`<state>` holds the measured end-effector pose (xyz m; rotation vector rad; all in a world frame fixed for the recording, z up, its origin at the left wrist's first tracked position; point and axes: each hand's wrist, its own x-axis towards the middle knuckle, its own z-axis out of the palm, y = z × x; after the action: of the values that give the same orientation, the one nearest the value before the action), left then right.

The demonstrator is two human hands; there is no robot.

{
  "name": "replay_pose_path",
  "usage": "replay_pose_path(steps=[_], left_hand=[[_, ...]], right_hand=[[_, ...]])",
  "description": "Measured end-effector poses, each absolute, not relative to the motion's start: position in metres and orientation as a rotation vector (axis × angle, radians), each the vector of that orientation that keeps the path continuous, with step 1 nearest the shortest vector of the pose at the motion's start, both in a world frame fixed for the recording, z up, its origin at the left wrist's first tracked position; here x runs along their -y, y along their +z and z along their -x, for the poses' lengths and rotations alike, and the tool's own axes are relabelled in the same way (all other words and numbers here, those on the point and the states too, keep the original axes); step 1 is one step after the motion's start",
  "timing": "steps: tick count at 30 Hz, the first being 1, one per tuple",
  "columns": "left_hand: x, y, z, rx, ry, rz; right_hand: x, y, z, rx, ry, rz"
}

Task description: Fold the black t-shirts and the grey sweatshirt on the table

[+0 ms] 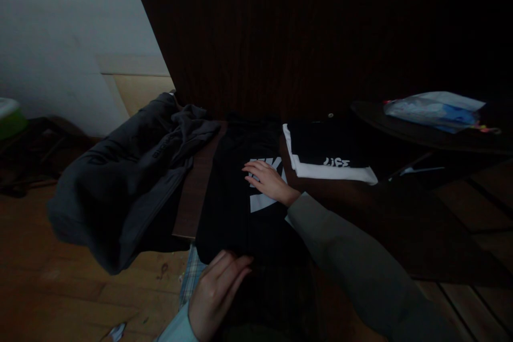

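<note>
A black shirt with a white print (240, 208) lies spread on a low brown table (196, 192) in dim light. My right hand (269, 181) lies flat on the white print, fingers stretched out to the left. My left hand (216, 291) rests at the shirt's near edge with its fingers together and extended, holding nothing that I can see.
A dark grey garment (128, 171) is heaped over the table's left end and hangs off it. Folded black and white shirts (328, 157) are stacked to the right. Farther right, a plastic bag (436, 109) sits on a dark round surface. Wooden floor lies all around.
</note>
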<state>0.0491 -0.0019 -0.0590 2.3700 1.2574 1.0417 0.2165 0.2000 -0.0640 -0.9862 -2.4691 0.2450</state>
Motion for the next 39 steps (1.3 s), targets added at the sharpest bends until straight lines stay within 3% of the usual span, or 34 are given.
replay_pose_path(steps=[12,19,31,39], left_hand=[[0.005,-0.058,-0.048,-1.249,1.040,-2.406],[0.001,-0.057,-0.055,-1.436,0.826,-2.448],[0.000,-0.046,-0.063,-1.353,1.050,-2.440],[-0.003,-0.057,-0.059,-1.429,0.895,-2.527]], right_hand=[[-0.196,-0.061,-0.214,2.473,0.239,1.057],[-0.199,-0.066,-0.215,2.470,0.235,1.048],[-0.203,-0.066,-0.217,2.295,0.419,0.993],[-0.204,-0.065,-0.219,2.185,0.525,0.971]])
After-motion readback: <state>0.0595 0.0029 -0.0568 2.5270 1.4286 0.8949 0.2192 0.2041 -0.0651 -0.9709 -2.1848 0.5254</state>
